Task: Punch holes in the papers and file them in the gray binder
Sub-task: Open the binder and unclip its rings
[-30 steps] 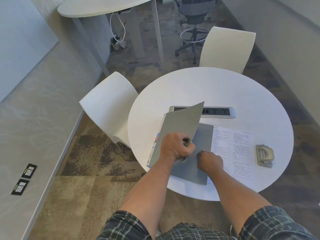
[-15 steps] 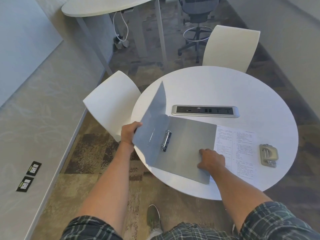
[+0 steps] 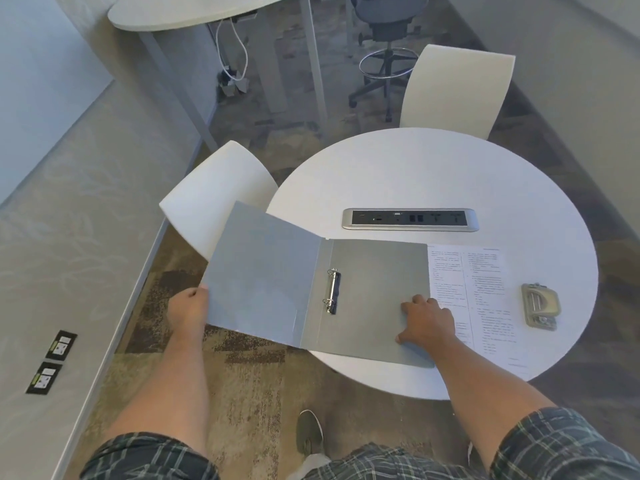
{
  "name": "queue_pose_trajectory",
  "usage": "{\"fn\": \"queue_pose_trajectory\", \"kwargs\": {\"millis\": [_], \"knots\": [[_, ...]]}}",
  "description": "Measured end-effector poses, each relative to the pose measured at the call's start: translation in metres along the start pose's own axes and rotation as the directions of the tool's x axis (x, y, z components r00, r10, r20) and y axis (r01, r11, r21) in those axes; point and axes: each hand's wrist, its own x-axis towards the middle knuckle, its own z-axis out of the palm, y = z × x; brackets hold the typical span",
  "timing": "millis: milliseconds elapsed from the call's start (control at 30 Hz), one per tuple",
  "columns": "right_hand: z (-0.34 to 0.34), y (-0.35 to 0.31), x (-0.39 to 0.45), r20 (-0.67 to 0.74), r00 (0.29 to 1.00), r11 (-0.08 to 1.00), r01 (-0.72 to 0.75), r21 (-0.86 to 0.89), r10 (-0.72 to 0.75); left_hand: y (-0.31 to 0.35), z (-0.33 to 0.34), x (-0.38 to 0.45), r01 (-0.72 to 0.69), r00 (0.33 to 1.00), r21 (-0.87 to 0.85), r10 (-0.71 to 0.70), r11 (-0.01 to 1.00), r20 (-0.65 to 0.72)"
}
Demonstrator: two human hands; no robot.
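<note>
The gray binder lies wide open on the round white table, its metal rings showing at the spine. Its front cover hangs out past the table's left edge. My left hand grips that cover's outer edge. Fingers spread, my right hand presses flat on the binder's back cover near its right edge. Printed papers lie on the table, partly under the binder's right side. A grey hole punch sits to the right of the papers.
A power and socket strip is set into the table beyond the binder. White chairs stand at the left and at the far side. Another table and an office chair are farther back. My shoe shows on the carpet below.
My left hand has swung the binder's front cover from closed to fully open, out to the left. My right hand stayed pressed on the binder.
</note>
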Motion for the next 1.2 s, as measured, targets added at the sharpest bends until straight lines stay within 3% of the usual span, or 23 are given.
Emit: {"fn": "queue_pose_trajectory", "kwargs": {"millis": [100, 167, 233, 300, 333, 433, 567, 1200], "knots": [[0.001, 0.001, 0.001, -0.005, 1.000, 1.000, 0.002, -0.003, -0.002, -0.002, 0.012, -0.010, 0.055, 0.991, 0.350, -0.009, 0.935, -0.131], [0.001, 0.001, 0.001, -0.006, 1.000, 1.000, -0.004, 0.013, 0.004, -0.001, 0.024, -0.021, -0.095, 0.970, 0.640, 0.214, 0.763, -0.112], [0.002, 0.001, 0.001, -0.006, 1.000, 1.000, -0.007, 0.025, 0.008, -0.005, 0.046, -0.032, -0.368, 0.874, 0.804, 0.469, 0.468, 0.127], [0.003, 0.001, 0.002, -0.009, 1.000, 0.999, -0.009, 0.034, 0.009, -0.008, 0.074, -0.048, -0.570, 0.778, 0.784, 0.469, 0.246, 0.419], [0.003, 0.002, 0.002, -0.010, 1.000, 0.999, -0.009, 0.041, 0.010, -0.009, 0.090, -0.056, -0.644, 0.742, 0.734, 0.408, 0.215, 0.532], [0.004, 0.003, 0.003, -0.009, 1.000, 0.998, -0.007, 0.061, 0.008, -0.011, 0.133, -0.086, -0.745, 0.661, 0.607, 0.191, 0.276, 0.725], [0.004, 0.005, 0.003, -0.012, 1.000, 0.997, 0.001, 0.076, -0.001, -0.016, 0.164, -0.107, -0.735, 0.615, 0.563, 0.024, 0.378, 0.788], [0.014, 0.008, 0.009, -0.023, 0.999, 0.990, -0.020, 0.141, 0.023, -0.030, 0.181, -0.100, -0.714, 0.611, 0.498, 0.091, 0.493, 0.786]]}}
